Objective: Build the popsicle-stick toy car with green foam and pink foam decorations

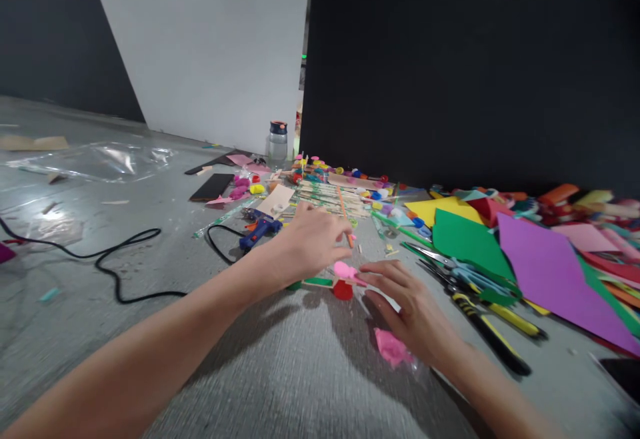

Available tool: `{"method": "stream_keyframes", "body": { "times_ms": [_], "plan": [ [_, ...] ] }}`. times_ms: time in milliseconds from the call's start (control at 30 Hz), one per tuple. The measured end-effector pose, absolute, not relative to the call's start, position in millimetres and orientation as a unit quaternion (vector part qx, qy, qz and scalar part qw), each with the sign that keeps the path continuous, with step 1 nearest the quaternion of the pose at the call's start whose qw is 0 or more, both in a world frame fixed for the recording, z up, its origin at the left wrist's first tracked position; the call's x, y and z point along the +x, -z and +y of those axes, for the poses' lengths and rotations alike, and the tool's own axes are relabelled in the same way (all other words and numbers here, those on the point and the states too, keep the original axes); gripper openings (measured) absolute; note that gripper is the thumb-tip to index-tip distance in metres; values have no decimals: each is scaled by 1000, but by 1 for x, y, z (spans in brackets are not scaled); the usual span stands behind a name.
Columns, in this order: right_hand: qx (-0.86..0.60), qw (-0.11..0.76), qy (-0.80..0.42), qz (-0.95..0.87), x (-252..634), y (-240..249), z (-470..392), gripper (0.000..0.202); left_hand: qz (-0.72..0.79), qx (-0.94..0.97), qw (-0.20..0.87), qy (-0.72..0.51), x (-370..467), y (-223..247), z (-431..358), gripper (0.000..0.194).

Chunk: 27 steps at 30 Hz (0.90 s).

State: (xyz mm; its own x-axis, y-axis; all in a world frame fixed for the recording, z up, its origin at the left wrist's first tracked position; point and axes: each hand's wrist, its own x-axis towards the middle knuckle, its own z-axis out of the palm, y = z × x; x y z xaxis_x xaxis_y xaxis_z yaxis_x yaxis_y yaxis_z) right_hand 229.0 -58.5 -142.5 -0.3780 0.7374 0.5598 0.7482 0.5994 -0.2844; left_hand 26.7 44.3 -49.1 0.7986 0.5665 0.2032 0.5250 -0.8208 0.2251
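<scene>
My left hand [310, 239] is closed in a pinch on a thin orange stick [343, 205], held slanting above the table. Beneath it is a small craft-stick model [320, 282] with a green strip, a red round cap [343, 290] at its end and a pink clay figure [345, 270] on top. My right hand [407, 299] has its fingertips and thumb around the model's right end, beside the pink figure. Under that palm lies a lump of pink clay [393, 347] on clear wrapping.
A blue glue gun [260, 231] with a black cable [117, 265] lies left. Scissors [455, 262], a yellow-black cutter [490, 335] and coloured sheets [545, 272] are right. Behind are craft sticks [330, 195] and a water bottle [278, 142].
</scene>
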Motion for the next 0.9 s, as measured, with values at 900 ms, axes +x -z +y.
{"method": "stream_keyframes", "body": {
  "times_ms": [900],
  "plan": [
    [-422,349,-16,-837,226,145,-53,27,190,978,26,-77,42,85,42,19]
  ]
}}
